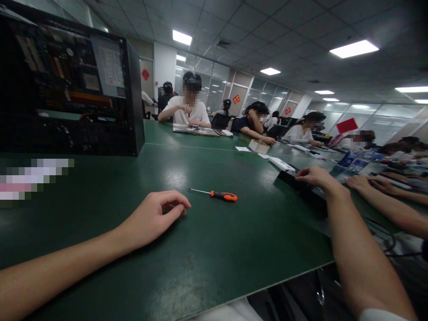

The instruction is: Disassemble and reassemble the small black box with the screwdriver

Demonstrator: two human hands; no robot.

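Both hands empty | left hand curled near screwdriver | right hand touching black panel, mostly hidden

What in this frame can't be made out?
- Left hand: fingers curl down on the green table; anything beneath them is hidden, head view.
- Right hand: the dark object it rests on is too dim to identify.
- Computer case: cut off by the left edge.

screwdriver | orange-black handle | flat on green mat | untouched
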